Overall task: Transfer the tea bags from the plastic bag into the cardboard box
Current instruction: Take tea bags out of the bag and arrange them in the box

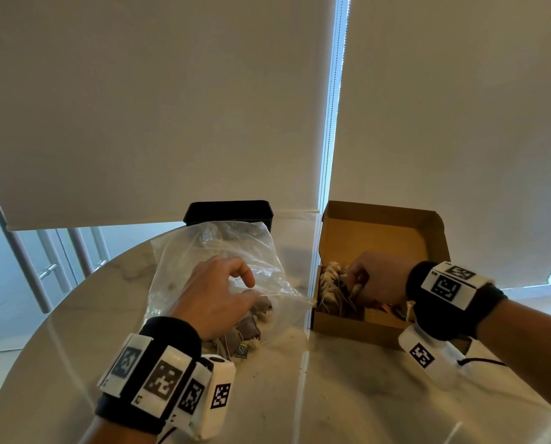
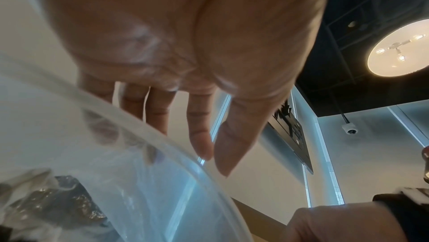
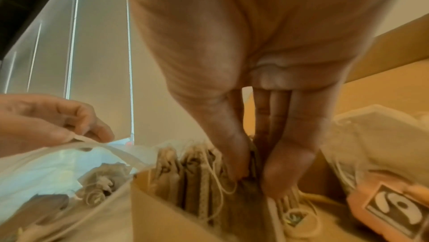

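Note:
A clear plastic bag (image 1: pixel 210 251) lies on the table with several tea bags (image 1: pixel 251 325) inside. My left hand (image 1: pixel 253 288) pinches the bag's rim (image 2: pixel 162 145) between thumb and index finger and holds the mouth up. To the right stands the open cardboard box (image 1: pixel 341 328), its lid upright. A row of tea bags (image 3: pixel 185 172) stands along the box's left side. My right hand (image 1: pixel 355 282) is down inside the box. Its thumb and fingers (image 3: pixel 276 172) pinch one tea bag (image 3: pixel 252 161) beside that row.
A black container (image 1: pixel 229 213) stands behind the plastic bag. An orange packet (image 3: pixel 394 207) and pale wrapped items lie in the box's right part. The round marble table (image 1: pixel 331 395) curves away at the left. Window blinds hang close behind.

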A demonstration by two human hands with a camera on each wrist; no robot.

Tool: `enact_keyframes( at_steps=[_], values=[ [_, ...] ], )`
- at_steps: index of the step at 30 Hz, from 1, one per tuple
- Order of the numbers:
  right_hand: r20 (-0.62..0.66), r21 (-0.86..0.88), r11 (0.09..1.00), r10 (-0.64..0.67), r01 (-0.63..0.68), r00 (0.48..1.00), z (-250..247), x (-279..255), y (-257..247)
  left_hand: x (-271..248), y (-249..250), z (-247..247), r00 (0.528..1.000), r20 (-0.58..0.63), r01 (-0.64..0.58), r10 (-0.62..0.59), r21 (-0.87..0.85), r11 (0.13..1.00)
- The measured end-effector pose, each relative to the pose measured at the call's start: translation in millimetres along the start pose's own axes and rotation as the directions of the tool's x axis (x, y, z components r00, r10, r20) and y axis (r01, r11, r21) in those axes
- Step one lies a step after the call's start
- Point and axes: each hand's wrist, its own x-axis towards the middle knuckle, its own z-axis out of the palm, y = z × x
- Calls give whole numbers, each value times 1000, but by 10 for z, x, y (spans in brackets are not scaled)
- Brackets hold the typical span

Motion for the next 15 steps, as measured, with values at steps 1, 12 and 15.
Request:
enact_keyframes(
  at_steps=[1,12,15],
  values=[
    [-20,-11,1000,2,-2,1000,6,17,3,-1,2,1,1000,2,2,-2,5,1000],
    [-14,-13,997,77,-78,997,123,50,12,-7,35,4,1000,26,14,-15,21,1000],
    [-51,-47,996,73,-76,996,180,74,-22,-14,54,-2,1000,26,10,-11,22,1000]
  ],
)
